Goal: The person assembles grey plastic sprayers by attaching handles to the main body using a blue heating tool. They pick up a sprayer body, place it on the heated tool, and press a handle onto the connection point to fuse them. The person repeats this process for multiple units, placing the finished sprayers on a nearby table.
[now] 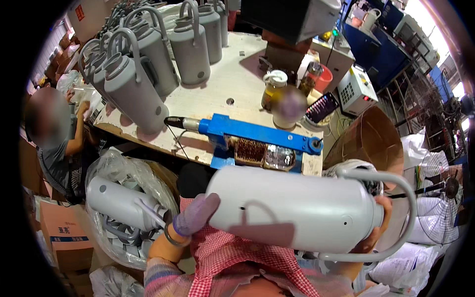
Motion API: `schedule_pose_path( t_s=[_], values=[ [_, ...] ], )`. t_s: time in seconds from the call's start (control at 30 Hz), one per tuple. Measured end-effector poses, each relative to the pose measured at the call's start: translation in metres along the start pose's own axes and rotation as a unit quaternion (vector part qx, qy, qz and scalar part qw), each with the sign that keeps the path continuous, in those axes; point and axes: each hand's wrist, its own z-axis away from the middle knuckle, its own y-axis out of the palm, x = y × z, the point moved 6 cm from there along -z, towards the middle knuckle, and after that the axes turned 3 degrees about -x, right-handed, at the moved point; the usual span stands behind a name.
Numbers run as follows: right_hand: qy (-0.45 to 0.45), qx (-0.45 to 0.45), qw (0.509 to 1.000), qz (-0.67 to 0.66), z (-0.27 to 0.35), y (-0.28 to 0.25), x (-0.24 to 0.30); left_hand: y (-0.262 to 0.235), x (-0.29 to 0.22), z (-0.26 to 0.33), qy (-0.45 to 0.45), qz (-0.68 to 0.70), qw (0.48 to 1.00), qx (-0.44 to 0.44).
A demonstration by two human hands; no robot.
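A grey thermos jug (292, 205) lies on its side across my lap, its base to the left and its neck and big loop handle (411, 208) to the right. Purple-gloved, my left hand (197, 215) presses against its base end. At the neck end, the fingers of my right hand (382, 220) wrap round the jug, partly hidden by it. Just beyond the jug, a blue metal fixture (262, 134) stands at the table's edge, a dark-tipped tool (184, 122) pointing left from it. Small trays of brown screws (250, 150) and silver parts (280, 156) sit beneath its arm.
Several grey jugs (133, 89) stand on the white table (230, 74). At left, a plastic-lined bin (94, 218) holds more jugs; a co-worker (54, 143) is beyond it. A jar (273, 89), a phone (321, 107) and a cardboard drum (373, 136) are at right.
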Motion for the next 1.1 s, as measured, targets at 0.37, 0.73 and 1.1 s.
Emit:
schedule_pose_path(
  t_s=[0.37,0.73,1.1],
  values=[
    [0.214,-0.177,0.959,-0.049,0.164,-0.153,-0.194,0.062,0.109,-0.237,0.053,-0.477,0.877,-0.028],
    [0.336,-0.331,0.832,-0.292,0.184,-0.156,-0.236,0.044,0.101,-0.205,0.12,-0.404,0.886,-0.192],
    [0.36,-0.33,0.816,-0.309,0.17,-0.14,-0.252,0.038,0.068,-0.166,0.095,-0.018,0.978,-0.187]
  ],
)
